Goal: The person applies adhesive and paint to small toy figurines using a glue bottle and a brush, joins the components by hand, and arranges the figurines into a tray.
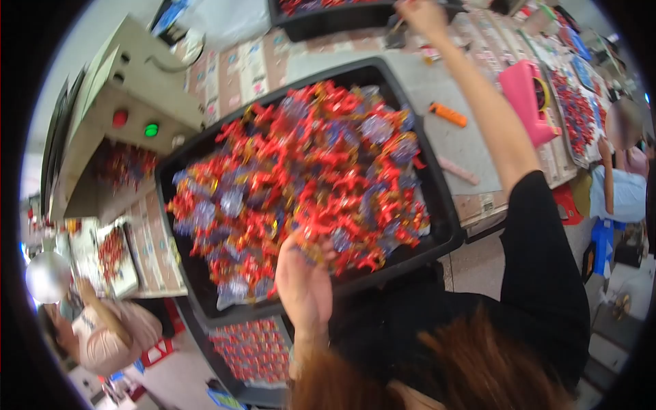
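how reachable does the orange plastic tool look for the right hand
Probably yes: the orange plastic tool lies uncovered beside the right forearm, though the right hand may be holding something.

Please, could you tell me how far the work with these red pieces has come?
Looks done: the even rows of red pieces in the lower tray.
In hand: the left hand has its fingers at the near part of the loose heap; its grip is unclear. The right hand is by the far tray, too blurred to tell more.
Left, probably: the heap in the large tray, so much seems to remain.
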The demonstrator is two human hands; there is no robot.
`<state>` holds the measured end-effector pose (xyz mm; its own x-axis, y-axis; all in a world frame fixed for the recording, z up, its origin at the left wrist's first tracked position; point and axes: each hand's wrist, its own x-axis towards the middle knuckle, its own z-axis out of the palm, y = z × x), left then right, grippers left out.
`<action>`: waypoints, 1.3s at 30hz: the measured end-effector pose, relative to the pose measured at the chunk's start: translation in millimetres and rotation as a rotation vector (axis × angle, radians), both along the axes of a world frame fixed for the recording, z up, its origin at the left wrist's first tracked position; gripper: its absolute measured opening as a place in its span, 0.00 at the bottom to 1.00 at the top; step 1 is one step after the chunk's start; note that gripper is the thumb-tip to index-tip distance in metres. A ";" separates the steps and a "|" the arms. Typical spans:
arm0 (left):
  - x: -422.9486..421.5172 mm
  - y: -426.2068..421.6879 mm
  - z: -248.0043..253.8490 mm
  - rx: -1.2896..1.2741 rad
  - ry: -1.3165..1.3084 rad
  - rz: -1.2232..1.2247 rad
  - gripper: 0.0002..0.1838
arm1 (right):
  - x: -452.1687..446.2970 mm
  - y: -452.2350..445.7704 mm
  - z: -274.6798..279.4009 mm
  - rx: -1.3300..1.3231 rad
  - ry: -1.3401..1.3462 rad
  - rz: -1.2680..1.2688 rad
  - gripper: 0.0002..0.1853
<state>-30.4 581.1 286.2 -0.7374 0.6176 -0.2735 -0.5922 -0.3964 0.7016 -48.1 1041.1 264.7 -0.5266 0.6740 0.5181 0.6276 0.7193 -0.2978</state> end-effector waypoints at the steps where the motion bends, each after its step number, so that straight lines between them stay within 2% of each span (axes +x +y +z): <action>1: -0.7 -1.7 1.0 0.013 -0.064 -0.006 0.19 | 6.1 -8.6 15.8 0.089 0.505 0.079 0.16; 2: -1.2 -2.1 0.3 0.037 -0.070 -0.016 0.18 | 11.5 -44.7 45.2 -0.095 0.695 0.149 0.16; 3: -1.6 -2.5 -0.6 0.066 -0.078 -0.030 0.18 | 15.5 -56.3 53.9 -0.436 0.884 0.237 0.11; 5: -2.8 -4.0 -2.1 0.075 -0.057 -0.047 0.17 | 30.2 -138.3 88.6 -0.805 0.851 0.481 0.13; 7: -1.4 -4.1 -2.6 0.080 -0.031 -0.065 0.17 | 44.1 -187.2 85.3 -0.748 0.629 0.793 0.16; 9: -0.7 -3.8 -1.9 0.077 0.007 -0.079 0.16 | 68.1 -231.7 80.9 -0.808 0.429 0.828 0.11; 11: -0.2 -4.2 -2.7 0.062 0.022 -0.075 0.15 | 78.0 -270.5 87.0 -0.950 0.450 0.800 0.04; 14: 1.0 -3.8 -2.6 0.056 0.056 -0.082 0.14 | 81.6 -294.8 81.9 -0.881 0.310 0.998 0.05; 15: 1.2 -4.1 -2.0 0.052 0.048 -0.078 0.14 | 76.2 -297.4 70.2 -0.604 0.271 1.047 0.04; 17: 2.1 -4.9 -0.3 0.045 0.030 -0.075 0.14 | 68.1 -291.8 61.2 -0.503 0.301 0.847 0.06; 18: 1.8 -4.6 -0.5 0.043 0.041 -0.074 0.13 | 72.0 -293.0 74.8 -0.763 0.271 0.710 0.06; 21: 3.7 -4.0 -2.8 0.037 0.055 -0.046 0.13 | 74.6 -305.6 68.1 -0.613 0.368 0.972 0.04; 22: 3.0 -3.4 -3.5 0.037 0.058 -0.041 0.13 | 73.0 -303.6 66.9 -0.534 0.317 0.955 0.05; 23: 2.9 -3.1 -3.8 0.038 0.060 -0.037 0.12 | 72.3 -299.7 65.9 -0.490 0.283 0.812 0.06; 25: 3.7 -0.9 0.6 0.009 0.081 -0.040 0.12 | 76.5 -301.1 71.9 -0.652 0.373 0.731 0.06; 27: 5.3 -0.9 0.6 -0.002 0.099 -0.042 0.13 | 73.8 -306.9 66.8 -0.451 0.424 1.035 0.06; 29: 4.4 -2.6 -1.6 0.011 0.129 -0.066 0.13 | 67.7 -297.6 55.3 -0.259 0.395 0.891 0.06; 33: 9.6 -1.5 -5.5 -0.028 0.202 -0.026 0.12 | 72.0 -307.1 66.9 -0.613 0.521 0.941 0.06; 35: 9.8 -1.5 -2.6 -0.011 0.209 -0.032 0.13 | 72.0 -307.9 64.1 -0.461 0.392 1.033 0.04; 37: 9.1 -0.1 1.9 -0.021 0.224 -0.049 0.13 | 74.8 -302.9 67.5 -0.559 0.268 0.859 0.03; 39: 11.2 0.8 2.1 0.003 0.242 -0.025 0.13 | 77.1 -310.7 72.9 -0.509 0.398 1.030 0.03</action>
